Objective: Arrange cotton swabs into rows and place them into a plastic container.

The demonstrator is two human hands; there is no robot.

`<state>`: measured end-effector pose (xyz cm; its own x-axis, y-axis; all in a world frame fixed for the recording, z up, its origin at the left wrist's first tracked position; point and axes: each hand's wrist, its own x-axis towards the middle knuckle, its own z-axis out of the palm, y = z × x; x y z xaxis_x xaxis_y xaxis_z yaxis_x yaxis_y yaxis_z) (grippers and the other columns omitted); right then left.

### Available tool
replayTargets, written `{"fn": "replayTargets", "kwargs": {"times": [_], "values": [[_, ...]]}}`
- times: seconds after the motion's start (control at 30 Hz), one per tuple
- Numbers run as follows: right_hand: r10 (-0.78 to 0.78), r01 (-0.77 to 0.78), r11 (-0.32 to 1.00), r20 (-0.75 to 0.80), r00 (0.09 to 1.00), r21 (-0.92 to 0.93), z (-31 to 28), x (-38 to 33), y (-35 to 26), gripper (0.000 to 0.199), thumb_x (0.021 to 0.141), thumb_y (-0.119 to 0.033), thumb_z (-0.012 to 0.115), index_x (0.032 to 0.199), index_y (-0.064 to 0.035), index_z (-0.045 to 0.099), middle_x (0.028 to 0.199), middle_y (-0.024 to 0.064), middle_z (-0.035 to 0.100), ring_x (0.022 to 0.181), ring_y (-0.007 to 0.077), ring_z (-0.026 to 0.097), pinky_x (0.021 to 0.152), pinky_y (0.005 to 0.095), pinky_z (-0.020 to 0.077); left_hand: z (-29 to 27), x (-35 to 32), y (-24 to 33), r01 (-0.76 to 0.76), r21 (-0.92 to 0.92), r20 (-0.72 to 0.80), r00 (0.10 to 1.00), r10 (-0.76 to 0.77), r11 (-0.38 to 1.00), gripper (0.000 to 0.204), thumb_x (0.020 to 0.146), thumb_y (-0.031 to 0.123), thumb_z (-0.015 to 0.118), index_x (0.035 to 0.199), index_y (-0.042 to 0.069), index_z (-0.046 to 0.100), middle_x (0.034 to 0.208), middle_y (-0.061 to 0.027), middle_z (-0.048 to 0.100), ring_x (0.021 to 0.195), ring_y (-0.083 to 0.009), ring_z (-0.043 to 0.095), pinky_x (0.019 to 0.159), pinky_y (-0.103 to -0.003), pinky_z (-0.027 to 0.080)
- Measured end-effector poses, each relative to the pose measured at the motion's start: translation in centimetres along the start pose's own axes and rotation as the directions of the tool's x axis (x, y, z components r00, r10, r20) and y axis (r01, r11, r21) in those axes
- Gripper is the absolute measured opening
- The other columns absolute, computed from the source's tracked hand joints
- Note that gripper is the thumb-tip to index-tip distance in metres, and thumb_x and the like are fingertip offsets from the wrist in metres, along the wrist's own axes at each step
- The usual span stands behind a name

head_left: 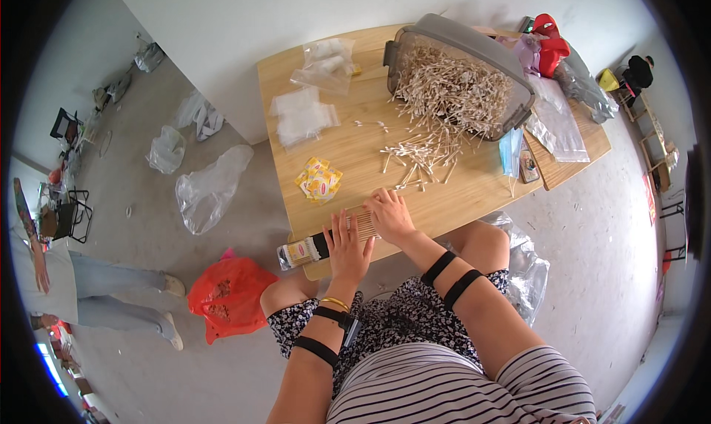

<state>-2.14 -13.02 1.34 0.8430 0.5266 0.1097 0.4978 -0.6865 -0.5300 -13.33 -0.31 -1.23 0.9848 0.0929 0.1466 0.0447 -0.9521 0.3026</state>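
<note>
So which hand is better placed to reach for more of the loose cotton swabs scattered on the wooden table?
Probably the right hand: it lies nearer the loose wooden-stick cotton swabs up the light wooden table. The left hand sits lower, by the table's near edge, flat on the neat swab bundle.

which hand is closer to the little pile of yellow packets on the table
Left. The left hand lies just below the yellow packets; the right hand sits farther off to their right.
</note>
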Motion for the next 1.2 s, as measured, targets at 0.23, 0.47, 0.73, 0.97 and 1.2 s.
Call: {"fn": "replayTargets", "kwargs": {"times": [0.23, 0.47, 0.73, 0.97, 1.2], "values": [[0.007, -0.006, 1.0, -0.018, 1.0, 0.024, 0.3, 1.0, -0.2, 0.016, 0.086, -0.01, 0.064, 0.102, -0.0134, 0.068, 0.111, 0.007, 0.058, 0.112, 0.029, 0.054, 0.095, 0.0432, 0.0444, 0.0, -0.4, -0.1, -0.009, -0.024, -0.009, 1.0, 0.008, 1.0, 0.072, 0.101, 0.045, 0.051, 0.153, 0.0, 0.032, 0.161, -0.0223, 0.026, 0.151, -0.0429, 0.021, 0.122, -0.062, 0.014], [0.02, -0.02, 1.0, -0.188, 0.982, 0.001, 0.4, 1.8, 0.9, 0.018, 0.086, -0.013, 0.065, 0.104, -0.0118, 0.07, 0.111, 0.007, 0.06, 0.111, 0.0293, 0.055, 0.093, 0.0433, 0.0461, -0.1, -0.6, -0.3, -0.011, -0.037, 0.042, 0.999, 0.012, 0.999, 0.072, 0.102, 0.048, 0.046, 0.154, 0.0, 0.031, 0.161, -0.0204, 0.029, 0.151, -0.0401, 0.023, 0.123, -0.06, 0.013], [-0.128, 0.132, 0.988, -0.053, 0.99, 0.075, -1.0, -4.2, 0.3, 0.041, 0.088, -0.019, 0.064, 0.127, -0.0081, 0.059, 0.131, 0.0123, 0.055, 0.124, 0.0334, 0.05, 0.106, 0.0456, 0.0408, -1.2, -0.4, -1.3, 0.018, -0.11, 0.018, 1.0, -0.016, 0.994, 0.076, 0.101, 0.044, 0.049, 0.156, -0.002, 0.024, 0.161, -0.0213, 0.028, 0.152, -0.0398, 0.02, 0.123, -0.059, 0.013], [-0.103, 0.103, 0.994, -0.008, 0.995, 0.037, -1.1, -2.9, -0.3, 0.037, 0.087, -0.019, 0.065, 0.122, -0.0082, 0.063, 0.129, 0.0114, 0.057, 0.124, 0.0324, 0.051, 0.106, 0.0448, 0.041, -1.2, -0.8, -0.7, -0.003, -0.06, 0.081, 0.997, 0.008, 0.998, 0.075, 0.102, 0.044, 0.048, 0.157, -0.002, 0.025, 0.162, -0.0224, 0.024, 0.153, -0.0404, 0.018, 0.123, -0.058, 0.013], [-0.124, 0.124, 0.991, -0.007, 0.992, -0.047, -0.5, -2.5, 0.2, 0.039, 0.086, -0.017, 0.065, 0.125, -0.0096, 0.064, 0.13, 0.0101, 0.057, 0.123, 0.03, 0.052, 0.105, 0.043, 0.0426, -1.2, -0.9, -0.6, 0.007, -0.074, 0.088, 0.996, 0.0, 0.997, 0.073, 0.102, 0.043, 0.048, 0.156, -0.002, 0.026, 0.163, -0.0219, 0.024, 0.153, -0.0404, 0.018, 0.123, -0.058, 0.012]]}}
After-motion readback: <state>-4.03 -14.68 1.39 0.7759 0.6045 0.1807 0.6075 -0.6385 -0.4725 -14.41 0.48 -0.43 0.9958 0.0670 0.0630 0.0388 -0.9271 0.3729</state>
